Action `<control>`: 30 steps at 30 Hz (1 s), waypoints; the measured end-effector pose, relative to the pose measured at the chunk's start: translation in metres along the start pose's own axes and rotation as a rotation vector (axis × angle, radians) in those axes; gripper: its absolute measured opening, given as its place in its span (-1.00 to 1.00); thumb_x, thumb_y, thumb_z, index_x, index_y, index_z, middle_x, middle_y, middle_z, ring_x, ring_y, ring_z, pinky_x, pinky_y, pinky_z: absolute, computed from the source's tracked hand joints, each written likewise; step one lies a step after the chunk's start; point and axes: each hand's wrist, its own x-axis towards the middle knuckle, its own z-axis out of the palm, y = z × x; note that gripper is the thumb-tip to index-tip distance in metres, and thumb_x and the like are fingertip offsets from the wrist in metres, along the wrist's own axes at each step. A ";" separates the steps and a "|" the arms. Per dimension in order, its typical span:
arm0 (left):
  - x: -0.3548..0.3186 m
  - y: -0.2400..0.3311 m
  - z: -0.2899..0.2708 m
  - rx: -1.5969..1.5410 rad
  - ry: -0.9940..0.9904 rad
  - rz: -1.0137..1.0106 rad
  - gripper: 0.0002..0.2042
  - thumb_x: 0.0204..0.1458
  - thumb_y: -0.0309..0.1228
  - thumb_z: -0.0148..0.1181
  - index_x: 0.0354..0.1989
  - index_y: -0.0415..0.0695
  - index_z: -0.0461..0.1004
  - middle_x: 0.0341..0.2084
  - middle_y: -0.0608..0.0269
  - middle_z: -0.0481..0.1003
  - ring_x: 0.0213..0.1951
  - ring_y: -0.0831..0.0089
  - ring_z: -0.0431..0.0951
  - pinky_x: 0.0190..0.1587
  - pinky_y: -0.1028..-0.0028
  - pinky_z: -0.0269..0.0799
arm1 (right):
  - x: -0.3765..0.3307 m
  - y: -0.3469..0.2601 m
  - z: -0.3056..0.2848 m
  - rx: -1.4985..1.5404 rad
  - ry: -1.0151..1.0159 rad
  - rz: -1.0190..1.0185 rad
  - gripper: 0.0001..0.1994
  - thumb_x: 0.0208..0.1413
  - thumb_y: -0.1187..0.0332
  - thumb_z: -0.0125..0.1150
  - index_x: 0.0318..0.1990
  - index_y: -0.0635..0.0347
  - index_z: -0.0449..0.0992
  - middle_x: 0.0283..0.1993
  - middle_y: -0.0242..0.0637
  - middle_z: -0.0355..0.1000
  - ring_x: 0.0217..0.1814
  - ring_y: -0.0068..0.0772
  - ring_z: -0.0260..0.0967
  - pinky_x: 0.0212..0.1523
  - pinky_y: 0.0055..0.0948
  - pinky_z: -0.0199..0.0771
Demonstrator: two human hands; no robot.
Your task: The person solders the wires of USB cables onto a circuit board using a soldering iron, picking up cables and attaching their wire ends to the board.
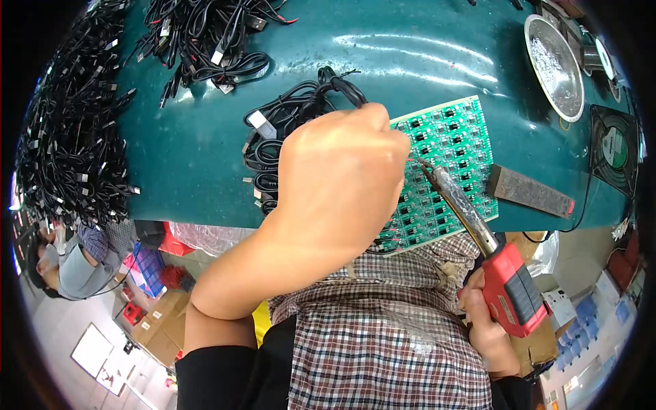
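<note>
the left hand (338, 181) hovers low over the green circuit board (451, 133), curled into a loose fist with the back turned up; it seems to pinch something thin, perhaps a wire, at its far right edge, but the fingertips are hidden and i cannot tell for sure. the right hand (486, 321) is wrapped tight around the red handle of a soldering iron (478, 239), down near the person's checked apron.

the iron's long axis runs on a slant from the handle at lower right up to the tip at upper left, and the tip sits on or just above the board, right beside the left hand's knuckles. so the working spot lies just to the right of the left hand and up and to the left of the right hand; the left hand is the nearer one.

the board lies flat on the dark green surface (205, 150), its near edge at the surface's rim, partly covered by the left hand. a bundle of black cables (287, 123) lies touching the board's left side, under the hand. to the right of the board lies a dark rectangular block (529, 191).

a round metal bowl (555, 61) at the far right holds silvery scraps. more cable heaps (75, 123) lie along the far left.
</note>
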 end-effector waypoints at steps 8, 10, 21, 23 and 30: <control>0.000 0.002 0.002 0.022 0.008 -0.003 -0.93 -0.10 -0.50 0.44 -0.45 -0.09 0.66 -0.48 0.28 0.53 -0.42 0.21 0.60 -0.35 0.27 0.49 | -0.002 -0.002 0.001 -0.016 -0.002 0.175 -0.72 0.15 0.46 0.41 0.03 0.24 0.65 -0.16 -0.18 0.61 -0.14 -0.22 0.61 -0.12 -0.27 0.59; -0.001 0.002 0.002 0.028 0.016 -0.003 -0.93 -0.10 -0.50 0.44 -0.45 -0.09 0.66 -0.48 0.28 0.53 -0.42 0.21 0.60 -0.35 0.27 0.49 | -0.002 -0.002 -0.001 -0.060 -0.016 0.159 -0.73 0.15 0.46 0.41 0.01 0.25 0.65 -0.16 -0.17 0.60 -0.14 -0.21 0.61 -0.11 -0.27 0.59; -0.001 0.003 0.005 0.018 0.018 -0.010 -0.94 -0.07 -0.50 0.44 -0.45 -0.10 0.64 -0.50 0.28 0.51 -0.43 0.21 0.59 -0.35 0.27 0.49 | 0.001 -0.001 0.001 0.058 0.029 0.041 -0.77 0.17 0.58 0.32 -0.02 0.29 0.63 -0.20 -0.21 0.59 -0.16 -0.29 0.57 -0.09 -0.30 0.58; 0.000 0.002 0.006 0.019 0.017 -0.010 -0.94 -0.06 -0.50 0.44 -0.46 -0.10 0.64 -0.50 0.28 0.50 -0.43 0.21 0.59 -0.34 0.27 0.49 | 0.003 -0.001 -0.002 -0.010 -0.002 0.013 -0.77 0.17 0.59 0.32 -0.01 0.29 0.62 -0.20 -0.23 0.58 -0.17 -0.32 0.56 -0.10 -0.32 0.57; -0.007 0.008 -0.002 0.063 0.021 -0.032 -0.87 -0.11 -0.44 0.48 -0.40 -0.06 0.62 -0.44 0.27 0.50 -0.38 0.23 0.58 -0.31 0.28 0.50 | 0.007 -0.007 0.010 0.186 0.099 -0.022 -0.89 0.29 0.47 0.08 -0.10 0.30 0.43 -0.33 -0.33 0.38 -0.44 -0.53 0.29 -0.38 -0.46 0.32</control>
